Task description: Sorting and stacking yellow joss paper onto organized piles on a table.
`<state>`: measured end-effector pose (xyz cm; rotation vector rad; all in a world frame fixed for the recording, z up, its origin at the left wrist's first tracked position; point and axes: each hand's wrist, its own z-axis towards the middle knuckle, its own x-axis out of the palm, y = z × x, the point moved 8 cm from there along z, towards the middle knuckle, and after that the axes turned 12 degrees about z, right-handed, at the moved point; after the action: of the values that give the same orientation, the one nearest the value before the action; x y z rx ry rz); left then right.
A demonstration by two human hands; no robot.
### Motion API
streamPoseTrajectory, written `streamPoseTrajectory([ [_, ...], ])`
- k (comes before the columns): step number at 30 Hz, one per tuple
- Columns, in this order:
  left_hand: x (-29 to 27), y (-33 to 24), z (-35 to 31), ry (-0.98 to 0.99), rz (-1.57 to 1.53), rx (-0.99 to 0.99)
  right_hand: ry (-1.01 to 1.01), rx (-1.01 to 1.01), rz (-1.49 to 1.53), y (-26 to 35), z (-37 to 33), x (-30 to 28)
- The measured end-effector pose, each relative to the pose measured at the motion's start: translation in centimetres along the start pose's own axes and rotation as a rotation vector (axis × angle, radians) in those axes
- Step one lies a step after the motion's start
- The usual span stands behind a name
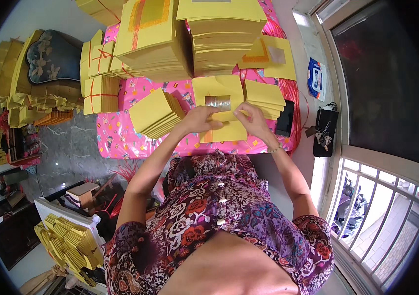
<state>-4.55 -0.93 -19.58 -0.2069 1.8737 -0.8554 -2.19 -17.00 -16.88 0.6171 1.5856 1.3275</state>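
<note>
A yellow paper sheet [221, 83] with a shiny metallic patch lies in front of me on the table, its lower part partly bent up under my hands. My left hand [197, 119] is closed at the sheet's left side, fingers reaching over it just below the patch. On the opposite side my right hand [252, 119] pinches the sheet between thumb and fingers. A fanned stack of folded yellow paper [155, 114] sits left of my left hand. Another folded yellow stack [263, 98] lies right beside my right hand.
Tall yellow paper stacks [224, 46] stand at the table's back. Red-tied bundles [100, 93] line the left on the pink patterned cloth [135, 96]. A black phone [285, 118] and red string [299, 110] lie at the right edge. A barred window [376, 221] is at lower right.
</note>
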Motion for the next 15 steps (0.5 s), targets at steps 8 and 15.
streamPoseTrajectory([
  [8,-6.4,-0.9,-0.2,-0.176,-0.389,-0.216,-0.604,0.091,0.511,-3.5,-0.7,-1.9],
  [15,-3.8,1.1,0.9,-0.212,-0.814,-0.149,-0.261,0.235,1.117,-3.0,2.6,4.6],
])
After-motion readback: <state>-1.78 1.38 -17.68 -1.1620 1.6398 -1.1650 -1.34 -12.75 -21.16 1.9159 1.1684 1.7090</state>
